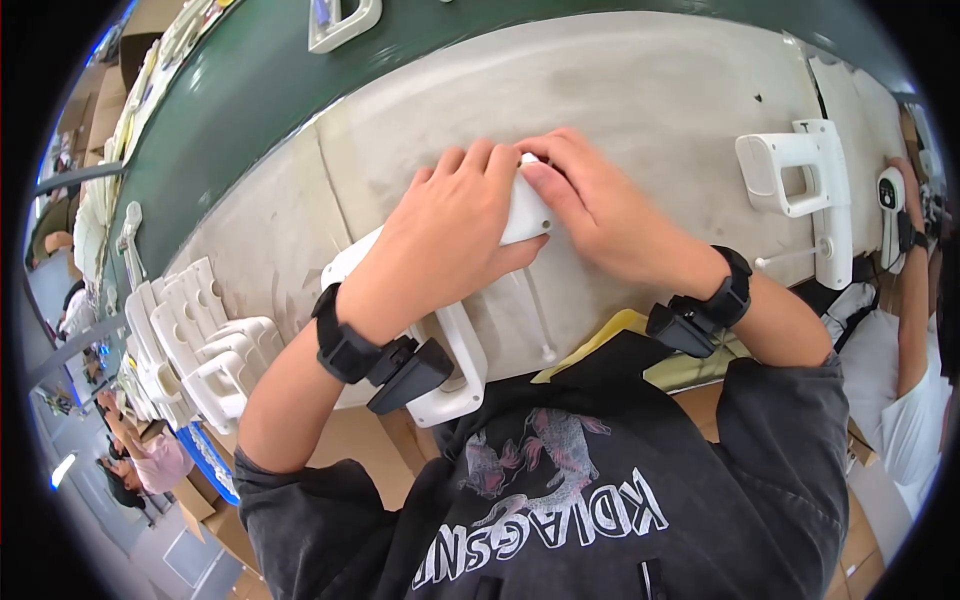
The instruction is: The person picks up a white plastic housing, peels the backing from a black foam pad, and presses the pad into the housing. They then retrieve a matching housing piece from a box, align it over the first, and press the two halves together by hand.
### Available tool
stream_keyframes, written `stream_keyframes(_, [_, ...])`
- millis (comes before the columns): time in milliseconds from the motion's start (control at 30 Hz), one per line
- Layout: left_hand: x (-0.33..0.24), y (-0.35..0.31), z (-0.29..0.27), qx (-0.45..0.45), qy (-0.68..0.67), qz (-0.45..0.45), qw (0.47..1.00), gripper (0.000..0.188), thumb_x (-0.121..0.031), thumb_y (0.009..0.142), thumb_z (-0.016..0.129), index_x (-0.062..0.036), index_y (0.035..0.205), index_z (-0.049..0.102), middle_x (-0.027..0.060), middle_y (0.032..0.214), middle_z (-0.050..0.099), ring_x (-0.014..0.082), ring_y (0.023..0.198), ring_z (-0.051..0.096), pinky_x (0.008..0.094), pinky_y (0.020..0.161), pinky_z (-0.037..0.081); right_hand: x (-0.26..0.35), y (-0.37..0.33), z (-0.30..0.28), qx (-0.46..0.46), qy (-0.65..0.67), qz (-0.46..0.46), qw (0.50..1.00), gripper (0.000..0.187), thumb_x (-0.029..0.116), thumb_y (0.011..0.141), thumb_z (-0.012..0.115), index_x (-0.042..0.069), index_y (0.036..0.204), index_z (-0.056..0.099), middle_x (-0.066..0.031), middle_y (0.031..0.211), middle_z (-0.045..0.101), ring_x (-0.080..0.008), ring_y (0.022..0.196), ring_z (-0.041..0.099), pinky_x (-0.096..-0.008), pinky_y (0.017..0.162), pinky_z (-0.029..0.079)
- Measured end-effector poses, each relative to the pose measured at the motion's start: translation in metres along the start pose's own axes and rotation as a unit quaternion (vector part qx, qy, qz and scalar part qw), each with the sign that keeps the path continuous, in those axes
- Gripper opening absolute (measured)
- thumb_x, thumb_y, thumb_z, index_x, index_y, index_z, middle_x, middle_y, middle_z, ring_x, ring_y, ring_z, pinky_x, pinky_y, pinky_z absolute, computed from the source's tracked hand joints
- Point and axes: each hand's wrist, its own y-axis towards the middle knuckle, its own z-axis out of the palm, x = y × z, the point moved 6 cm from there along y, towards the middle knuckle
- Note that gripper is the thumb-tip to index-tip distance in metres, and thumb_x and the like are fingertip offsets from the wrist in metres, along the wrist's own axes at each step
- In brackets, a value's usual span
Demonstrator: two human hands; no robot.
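A white plastic handheld device (525,213), with a long body and a loop handle (468,350), is held slantwise above the worktable. A thin pale rod (532,315) with a small ball end sticks out from beneath it. My left hand (445,230) wraps over the body from above, its thumb under the lower edge. At the far end my right hand (610,215) is closed around the tip, thumb and forefinger at a small white piece (529,159). The palms hide much of the body. Both wrists wear black straps with dark modules.
Several white housing shells (205,345) stand in a row at the left. A similar white device (825,200) with a rod lies at the right, near another person's hand (905,190). A green surface (250,100) runs along the far side, with a white frame part (343,25) on it.
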Motion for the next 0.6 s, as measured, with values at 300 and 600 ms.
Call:
stream_keyframes(300, [0.031, 0.012, 0.005, 0.048, -0.102, -0.018, 0.994, 0.095, -0.064, 0.074, 0.078, 0.0064, 0.132, 0.052, 0.0214, 0.124, 0.062, 0.0342, 0.120, 0.060, 0.0435, 0.095, 0.050, 0.001, 0.005, 0.004, 0.008, -0.047, -0.032, 0.998, 0.041, 0.030, 0.110, 0.040, 0.002, 0.139, 0.050, -0.0148, 0.130, 0.060, -0.0242, 0.119, 0.057, -0.0345, 0.102, 0.043])
stream_keyframes(600, [0.035, 0.024, -0.023, 0.235, -0.098, -0.077, 0.964, 0.074, -0.070, 0.073, 0.073, -0.0015, 0.101, 0.077, 0.0190, 0.093, 0.075, 0.0317, 0.083, 0.070, 0.0382, 0.078, 0.054, -0.003, 0.006, 0.003, 0.037, -0.075, 0.017, 0.996, 0.049, 0.039, 0.112, 0.033, 0.005, 0.144, 0.049, -0.0106, 0.126, 0.062, -0.0192, 0.114, 0.057, -0.0305, 0.100, 0.042])
